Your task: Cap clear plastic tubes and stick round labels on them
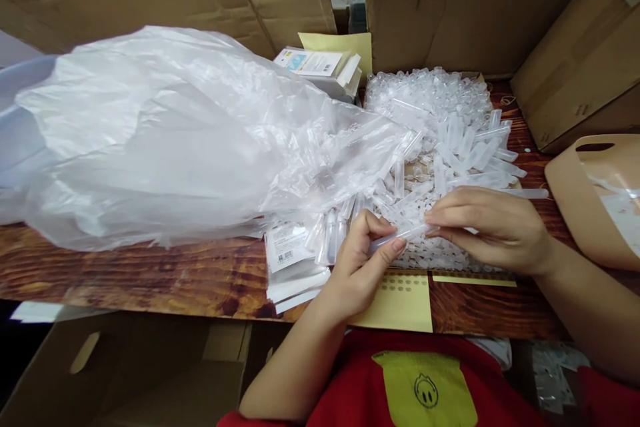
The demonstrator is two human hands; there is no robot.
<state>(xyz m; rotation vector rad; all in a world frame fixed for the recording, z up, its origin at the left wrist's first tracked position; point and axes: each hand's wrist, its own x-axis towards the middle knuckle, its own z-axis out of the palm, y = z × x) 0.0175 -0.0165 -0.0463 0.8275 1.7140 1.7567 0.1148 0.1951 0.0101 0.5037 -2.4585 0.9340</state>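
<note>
Holding one clear plastic tube [400,235] between both hands, near the front edge of the tabletop [150,277]. Left hand [363,260]: thumb and fingers pinched on the tube's left end. Right hand [487,227]: fingertips closed on its right end, remaining fingers curled. Tube lies roughly level, just above the pile of loose tubes [450,147] spread toward the back right. Yellow paper sheet [403,303] at the front edge under the hands. Big clear plastic bag [165,140] covers the left side. Stack of labelled packets [293,260] sits just left of the left hand.
</note>
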